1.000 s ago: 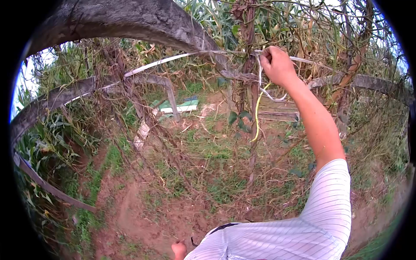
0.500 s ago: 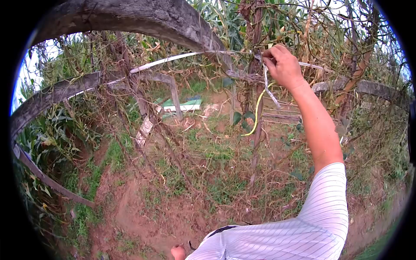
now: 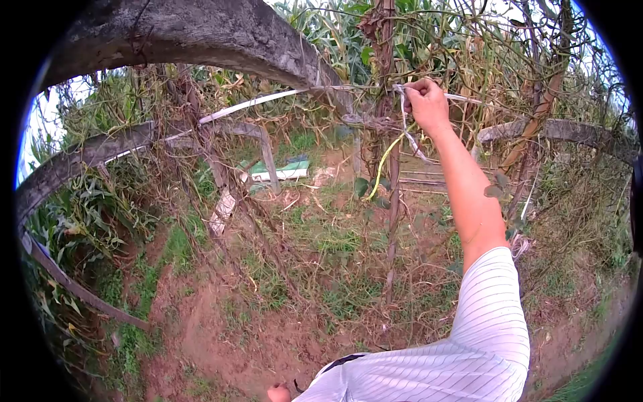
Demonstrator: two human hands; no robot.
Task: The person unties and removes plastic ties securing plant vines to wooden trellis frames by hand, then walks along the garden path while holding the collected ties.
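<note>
The right hand (image 3: pixel 429 107) reaches up to a vine-wrapped post (image 3: pixel 384 57). Its grip is narrow, thumb and fingertips pinched on the white strap (image 3: pixel 254 102) just beside the post. The strap runs from the left, in front of a stem, to the post; a white length shows again right of the hand. A loose white end hangs below the fingers, and a yellow cord (image 3: pixel 382 167) dangles near it, curving down and left. How the two join is too small to tell.

The left hand (image 3: pixel 279 393) shows only in part at the bottom edge; I cannot tell whether it is wide, narrow or holding something.

Dry vines (image 3: pixel 482 57) tangle around the post and crowd the space above and right of the right hand. A thick grey beam (image 3: pixel 201 33) arches across the upper left, its lower end coming down near the post. A thinner rail (image 3: pixel 100 142) curves below it on the left. Corn (image 3: pixel 335 27) stands behind. Beyond the post, a green and white panel (image 3: pixel 284 171) and some sticks (image 3: pixel 422 179) lie on the ground (image 3: pixel 201 328), among grass and bare soil.
</note>
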